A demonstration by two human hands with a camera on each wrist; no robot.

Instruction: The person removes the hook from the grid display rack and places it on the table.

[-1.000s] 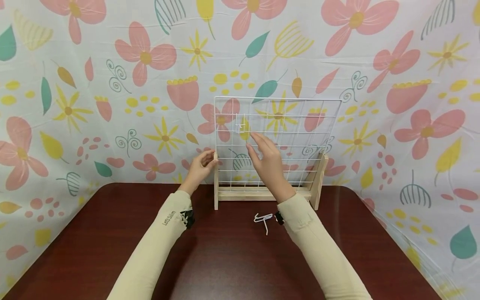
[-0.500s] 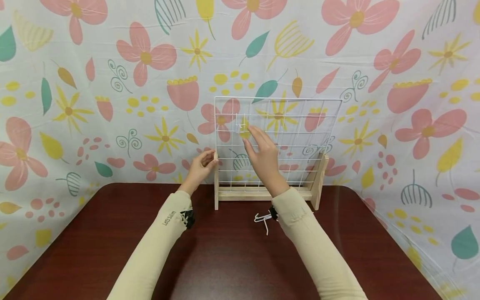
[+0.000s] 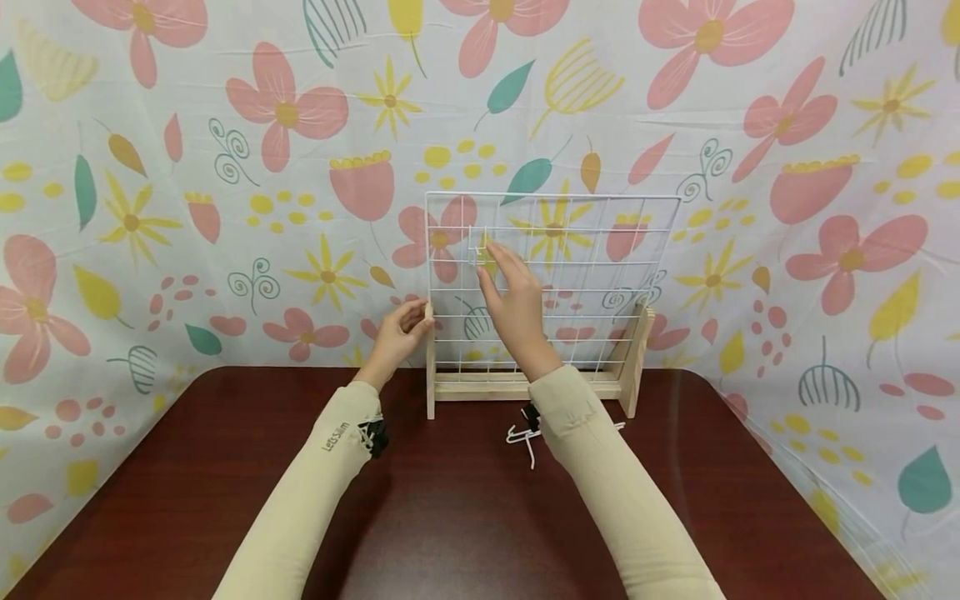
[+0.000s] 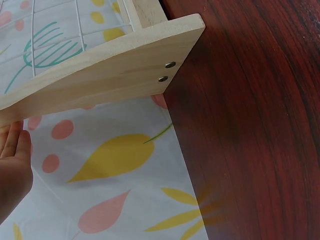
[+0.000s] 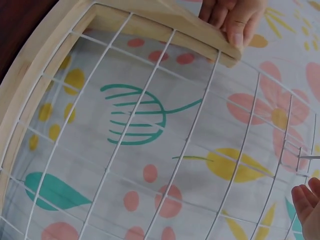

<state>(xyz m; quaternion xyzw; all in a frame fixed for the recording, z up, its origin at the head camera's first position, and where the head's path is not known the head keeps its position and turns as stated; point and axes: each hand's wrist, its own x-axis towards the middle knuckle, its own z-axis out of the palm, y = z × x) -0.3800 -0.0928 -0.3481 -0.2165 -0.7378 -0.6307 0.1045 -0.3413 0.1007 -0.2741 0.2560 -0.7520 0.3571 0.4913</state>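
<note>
A white wire grid panel (image 3: pixel 555 261) stands upright in a pale wooden stand (image 3: pixel 525 387). My left hand (image 3: pixel 396 333) grips the top of the stand's left upright; in the right wrist view its thumb (image 5: pixel 236 35) presses on the wood's edge. A white wire hook (image 3: pixel 477 250) hangs on the grid's upper left part. Beside it is my right hand (image 3: pixel 517 308), fingers and thumb extended and parted. From the right wrist camera, the fingertips (image 5: pixel 302 200) appear just apart from the hook (image 5: pixel 295 155); whether the thumb touches it cannot be seen.
More white wire hooks (image 3: pixel 517 435) lie on the dark red-brown table (image 3: pixel 457 517) in front of the stand, partly covered by the right sleeve (image 3: pixel 585 425). A flower-printed cloth (image 3: pixel 285 208) hangs behind. Two metal screws (image 4: pixel 170 65) show in the stand's side.
My right hand has shifted left and slightly upward, toward the hook on the grid. Its sleeve covers more of the hooks on the table. The left hand keeps its hold on the stand.
</note>
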